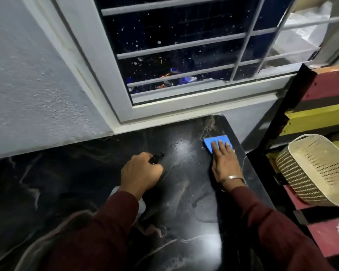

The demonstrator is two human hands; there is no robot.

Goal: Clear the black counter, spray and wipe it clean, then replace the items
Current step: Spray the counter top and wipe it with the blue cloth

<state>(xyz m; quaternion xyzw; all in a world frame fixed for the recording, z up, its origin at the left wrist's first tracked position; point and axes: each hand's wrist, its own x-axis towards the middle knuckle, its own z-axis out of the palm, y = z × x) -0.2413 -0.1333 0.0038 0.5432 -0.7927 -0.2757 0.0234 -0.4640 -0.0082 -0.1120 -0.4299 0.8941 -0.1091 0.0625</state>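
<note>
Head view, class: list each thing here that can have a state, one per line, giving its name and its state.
black counter: bare of items, wet droplets near its middle
blue cloth: flat on the counter, pressed under fingers
spray bottle: gripped, nozzle pointing forward
left hand: curled round the spray bottle
right hand: flat, fingers straight on the cloth
basket: tilted, off the counter

barred window (184, 55) behind | cream perforated basket (317, 169) tilted, right | striped shelves (317, 114)
</note>
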